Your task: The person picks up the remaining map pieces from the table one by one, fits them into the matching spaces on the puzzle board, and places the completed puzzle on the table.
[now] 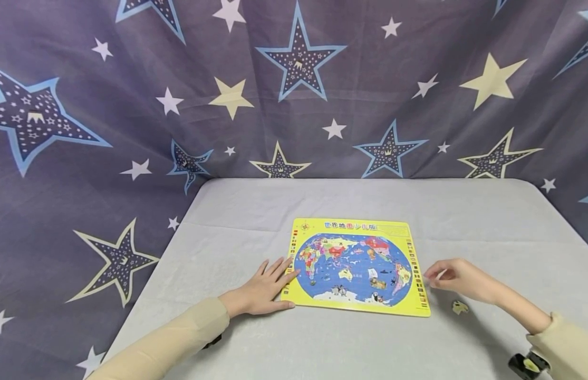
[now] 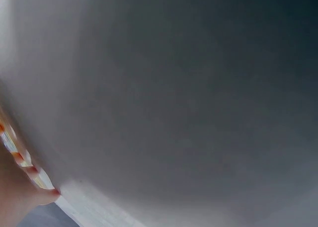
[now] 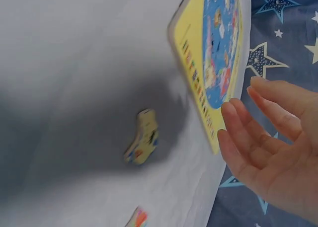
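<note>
A yellow-bordered world map puzzle board (image 1: 360, 311) lies flat on the table, its blue ocean filled with coloured land pieces. My left hand (image 1: 265, 287) rests at the board's left edge, fingers spread and tips over the yellow border. Just off the right edge, my right hand (image 1: 457, 277) hovers with loosely bent fingers. In the right wrist view, nothing shows between the fingers of that hand (image 3: 278, 147). Below it, a small cream puzzle piece (image 3: 144, 137) with dark and orange marks lies on the cloth. Only the thumb side of the left hand (image 2: 20, 197) shows in the left wrist view.
A pale grey cloth covers the table (image 1: 246, 211). Behind it hangs a dark curtain (image 1: 350, 148) with a star print. Another colourful piece (image 3: 137, 218) is cut off at the bottom of the right wrist view.
</note>
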`<state>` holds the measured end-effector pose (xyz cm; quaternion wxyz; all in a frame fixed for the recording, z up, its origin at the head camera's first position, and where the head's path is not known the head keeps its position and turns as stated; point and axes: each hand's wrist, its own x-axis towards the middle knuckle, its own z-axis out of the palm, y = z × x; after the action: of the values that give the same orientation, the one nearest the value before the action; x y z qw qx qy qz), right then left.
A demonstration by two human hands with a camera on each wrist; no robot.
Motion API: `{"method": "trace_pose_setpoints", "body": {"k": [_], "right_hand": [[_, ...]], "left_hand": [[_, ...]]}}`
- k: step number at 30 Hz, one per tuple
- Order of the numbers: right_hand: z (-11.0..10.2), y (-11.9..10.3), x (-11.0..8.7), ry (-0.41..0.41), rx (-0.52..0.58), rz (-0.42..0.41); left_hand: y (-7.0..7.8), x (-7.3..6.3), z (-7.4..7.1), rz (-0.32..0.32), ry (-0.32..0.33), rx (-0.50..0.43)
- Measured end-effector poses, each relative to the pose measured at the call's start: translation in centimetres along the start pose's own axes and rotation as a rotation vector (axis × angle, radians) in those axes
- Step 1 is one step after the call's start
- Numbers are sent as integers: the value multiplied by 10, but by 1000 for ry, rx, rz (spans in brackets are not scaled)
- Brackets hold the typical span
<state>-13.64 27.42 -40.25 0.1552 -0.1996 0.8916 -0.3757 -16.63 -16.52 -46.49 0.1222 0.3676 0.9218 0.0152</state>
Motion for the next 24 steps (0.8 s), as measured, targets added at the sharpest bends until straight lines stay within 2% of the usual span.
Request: {"method": "trace_pose_setpoints", "body": {"k": [9,18,24], "right_hand": [[-2,14,-17,-45,-6,13],[-2,27,-28,-123,67,31],[-4,33,-31,-139,-4,54]], "left_hand": [[0,0,0,-3,0,8],[0,-1,0,-2,0,9],[0,0,0,-5,-3,8]]}}
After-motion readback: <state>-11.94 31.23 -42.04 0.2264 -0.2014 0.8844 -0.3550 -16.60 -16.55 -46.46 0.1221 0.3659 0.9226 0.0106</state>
